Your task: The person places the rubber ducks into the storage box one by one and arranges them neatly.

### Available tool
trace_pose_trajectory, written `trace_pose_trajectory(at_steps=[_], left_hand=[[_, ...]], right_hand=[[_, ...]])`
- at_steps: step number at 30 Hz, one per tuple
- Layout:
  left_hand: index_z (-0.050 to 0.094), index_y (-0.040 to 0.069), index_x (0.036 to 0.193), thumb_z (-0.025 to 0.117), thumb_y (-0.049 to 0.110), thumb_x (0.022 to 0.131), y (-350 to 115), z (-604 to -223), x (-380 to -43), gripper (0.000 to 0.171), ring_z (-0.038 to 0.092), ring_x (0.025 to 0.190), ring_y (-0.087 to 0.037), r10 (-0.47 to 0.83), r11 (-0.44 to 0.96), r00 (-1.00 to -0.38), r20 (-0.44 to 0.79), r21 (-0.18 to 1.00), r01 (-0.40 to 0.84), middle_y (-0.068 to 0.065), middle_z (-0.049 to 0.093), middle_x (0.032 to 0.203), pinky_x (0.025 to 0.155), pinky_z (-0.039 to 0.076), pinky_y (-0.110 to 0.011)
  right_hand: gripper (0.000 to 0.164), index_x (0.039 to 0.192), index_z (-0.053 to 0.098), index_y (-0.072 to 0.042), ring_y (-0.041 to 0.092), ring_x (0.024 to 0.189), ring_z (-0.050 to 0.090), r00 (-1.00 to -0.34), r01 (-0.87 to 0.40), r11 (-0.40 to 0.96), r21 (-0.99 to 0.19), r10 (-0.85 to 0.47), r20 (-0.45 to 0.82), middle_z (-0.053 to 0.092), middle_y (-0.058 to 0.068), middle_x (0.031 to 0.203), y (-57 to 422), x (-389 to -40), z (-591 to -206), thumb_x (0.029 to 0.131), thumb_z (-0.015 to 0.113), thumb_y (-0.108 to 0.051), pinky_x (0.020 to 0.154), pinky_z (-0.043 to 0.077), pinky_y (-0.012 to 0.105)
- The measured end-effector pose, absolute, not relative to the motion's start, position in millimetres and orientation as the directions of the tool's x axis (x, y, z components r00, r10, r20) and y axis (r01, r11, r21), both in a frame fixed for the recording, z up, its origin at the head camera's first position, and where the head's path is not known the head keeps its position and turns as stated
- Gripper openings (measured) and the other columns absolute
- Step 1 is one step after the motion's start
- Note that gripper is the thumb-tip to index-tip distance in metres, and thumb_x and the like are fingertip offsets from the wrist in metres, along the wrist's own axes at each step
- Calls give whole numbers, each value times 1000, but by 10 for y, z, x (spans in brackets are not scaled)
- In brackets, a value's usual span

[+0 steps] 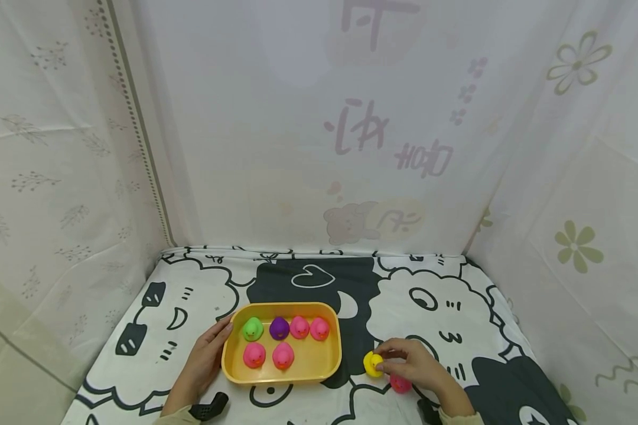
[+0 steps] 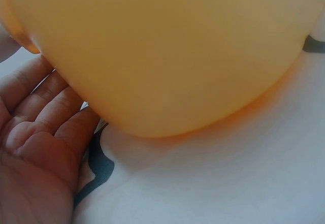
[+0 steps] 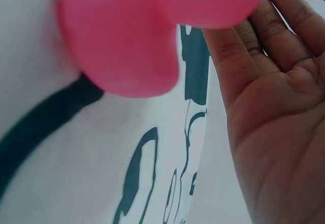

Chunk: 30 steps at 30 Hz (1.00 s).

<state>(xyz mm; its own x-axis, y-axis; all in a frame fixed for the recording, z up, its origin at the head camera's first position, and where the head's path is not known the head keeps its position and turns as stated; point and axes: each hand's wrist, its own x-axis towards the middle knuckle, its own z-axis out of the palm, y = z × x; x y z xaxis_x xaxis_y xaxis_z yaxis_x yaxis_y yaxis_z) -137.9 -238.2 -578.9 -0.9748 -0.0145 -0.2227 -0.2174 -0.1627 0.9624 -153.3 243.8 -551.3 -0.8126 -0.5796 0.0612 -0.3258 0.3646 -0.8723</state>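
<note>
My left hand (image 1: 204, 357) holds the left side of a yellow plastic tray (image 1: 332, 373), its fingers against the outer wall in the left wrist view. Inside the tray are a green rubber duck (image 1: 252, 329), a purple rubber duck (image 1: 279, 329) and several pink ones (image 1: 283, 356). To the right of the tray, my right hand (image 1: 412, 363) pinches a yellow rubber duck (image 1: 372, 364) between thumb and fingers. Below that hand a pink rubber duck (image 1: 400, 384) sits on the cloth, partly covered by the hand; it looms large in the right wrist view.
A white cloth (image 1: 298, 407) with black cartoon drawings covers the table. Pale printed curtains (image 1: 276, 130) hang behind it and on both sides. Each wrist wears a black strap device (image 1: 211, 407).
</note>
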Motion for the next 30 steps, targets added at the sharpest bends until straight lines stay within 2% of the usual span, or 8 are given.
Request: trace_pose_trajectory(at_steps=[9, 15, 21, 30], left_hand=[[37, 7, 155, 55, 42, 103, -2388, -5790, -1367, 65, 53, 118, 7, -10, -165, -975, -220, 962, -216, -10, 33, 159, 100, 46, -19], [37, 6, 155, 56, 42, 103, -2384, -5795, -1369, 66, 53, 119, 7, -9, -168, -978, -209, 964, -205, -12, 33, 159, 100, 46, -18], [37, 6, 155, 56, 41, 103, -2375, -5787, -1373, 66, 53, 118, 7, -12, -177, -976, -219, 961, -213, -11, 33, 159, 100, 46, -17], [37, 8, 156, 55, 42, 103, -2370, -5764, -1371, 65, 52, 118, 8, -13, -163, -974, -224, 962, -219, -9, 34, 159, 101, 44, -18]], right_hand=[[26, 114, 73, -21, 15, 102, 68, -810, -355, 391, -849, -582, 71, 72, -6, 110, 2389, -1673, -5400, 90, 77, -29, 95, 55, 30], [26, 115, 72, -20, 15, 101, 68, -778, -438, 363, -822, -612, 144, 72, -7, 110, 2317, -1791, -5322, 91, 77, -28, 93, 57, 38], [27, 116, 72, -23, 13, 102, 68, -765, -483, 370, -794, -619, 176, 71, -10, 109, 2224, -1882, -5202, 91, 76, -32, 94, 55, 30], [27, 115, 72, -25, 11, 100, 68, -738, -516, 372, -772, -650, 181, 70, -13, 108, 2019, -1994, -5035, 90, 77, -34, 95, 55, 34]])
